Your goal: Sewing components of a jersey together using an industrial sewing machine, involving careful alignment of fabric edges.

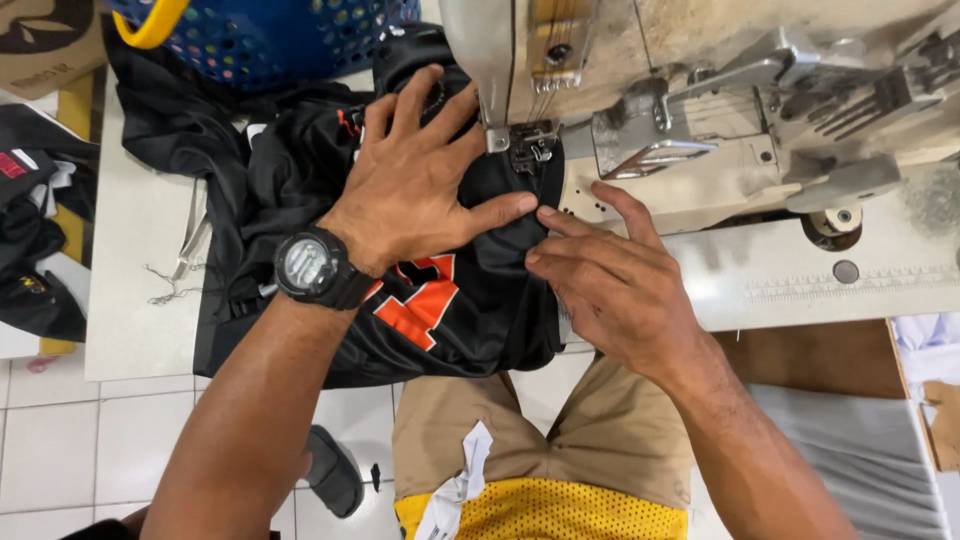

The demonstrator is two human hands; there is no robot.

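A yellow mesh cloth (545, 510) with a white strip lies on the lap nearest the camera, over tan shorts (600, 430). Above it, the left hand (415, 175), wearing a black wristwatch (310, 268), lies spread open and flat on a black jersey (300, 190) with orange lettering. The right hand (610, 275) pinches the jersey's edge with its fingertips just below the sewing machine (700, 110); its needle foot (530, 145) sits on the fabric between the two hands. The jersey lies bunched across the white tabletop (135, 260), hanging off the near edge. At the far edge, a blue basket (270, 35) with round holes and a yellow handle stands behind the jersey; what it holds cannot be seen. More dark garments (35, 240) lie piled to the left. Below is a white tiled floor (60, 440) with a dark sandal (335, 470).
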